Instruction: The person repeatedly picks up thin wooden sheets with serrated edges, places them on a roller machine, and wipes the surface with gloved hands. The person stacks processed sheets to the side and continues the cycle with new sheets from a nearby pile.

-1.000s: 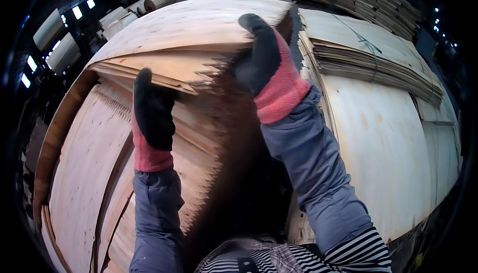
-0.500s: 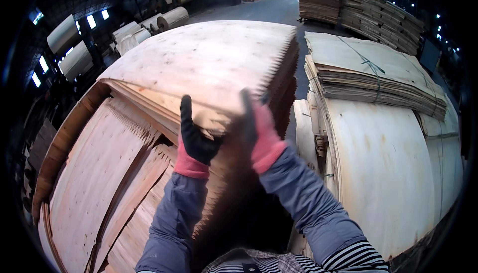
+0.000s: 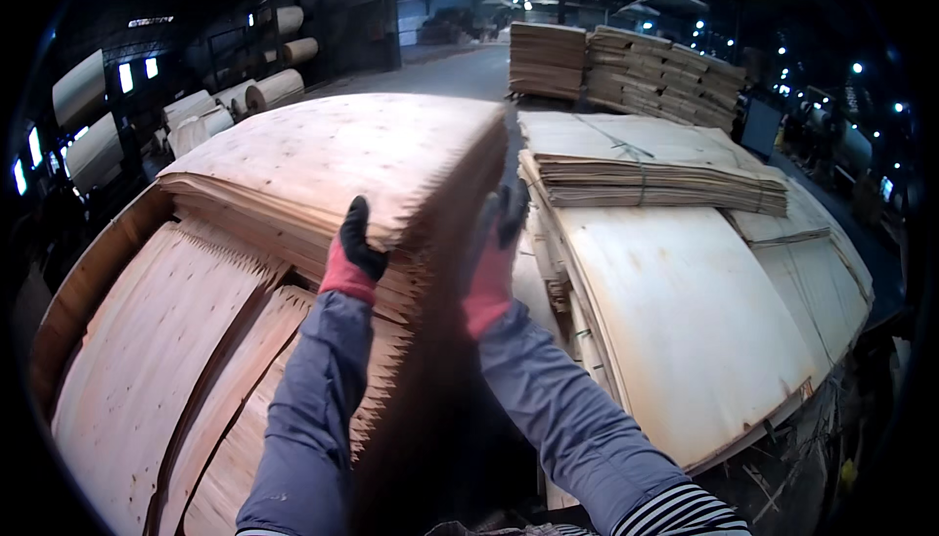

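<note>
Now our right hand [image 3: 497, 241] has swung off the veneer stack [image 3: 362, 150] toward three o'clock, fingers wide; our left hand [image 3: 358, 247], grip hidden, apparently steadies it alone.

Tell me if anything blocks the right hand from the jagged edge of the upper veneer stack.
Nothing visible stands between the right hand and the jagged edge of the upper veneer stack. The left hand is at the stack's near corner, left of the right hand. Blur hides whether the right hand touches the edge.
</note>
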The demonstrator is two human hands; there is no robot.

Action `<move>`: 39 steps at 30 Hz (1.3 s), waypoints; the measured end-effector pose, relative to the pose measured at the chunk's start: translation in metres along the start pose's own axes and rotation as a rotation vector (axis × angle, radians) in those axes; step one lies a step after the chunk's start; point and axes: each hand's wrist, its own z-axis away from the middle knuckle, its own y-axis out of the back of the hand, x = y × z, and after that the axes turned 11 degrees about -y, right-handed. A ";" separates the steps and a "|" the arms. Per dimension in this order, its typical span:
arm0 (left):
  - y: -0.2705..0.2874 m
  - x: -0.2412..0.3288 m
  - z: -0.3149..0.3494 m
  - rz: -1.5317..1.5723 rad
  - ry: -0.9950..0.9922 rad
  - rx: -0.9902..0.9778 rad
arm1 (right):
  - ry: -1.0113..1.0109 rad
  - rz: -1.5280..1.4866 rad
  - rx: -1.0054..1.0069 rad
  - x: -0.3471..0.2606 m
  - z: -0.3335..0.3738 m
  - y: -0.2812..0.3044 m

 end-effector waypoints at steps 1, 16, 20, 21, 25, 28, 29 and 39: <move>0.022 -0.005 0.010 0.000 0.000 0.025 | 0.038 -0.202 0.038 -0.013 0.011 0.001; 0.481 0.165 0.133 0.921 1.356 0.201 | -0.539 0.757 -0.798 0.016 -0.039 0.094; 0.490 0.165 0.152 0.431 1.400 -0.015 | -0.823 0.044 -0.742 0.013 0.036 0.087; 0.494 0.175 0.152 -0.006 1.269 -0.210 | -0.923 0.119 -0.693 0.006 0.035 0.091; 0.551 0.157 0.179 0.332 1.384 -0.097 | -0.983 0.174 -0.727 0.010 0.080 0.103; 0.558 0.234 0.148 0.151 1.325 -0.239 | -0.835 0.430 -0.576 -0.034 0.133 0.168; 0.566 0.259 0.145 0.055 1.281 -0.331 | -0.816 0.499 -0.585 -0.041 0.150 0.187; 0.586 0.521 0.269 -0.185 1.514 -0.040 | -0.712 0.478 -0.662 -0.041 0.338 0.403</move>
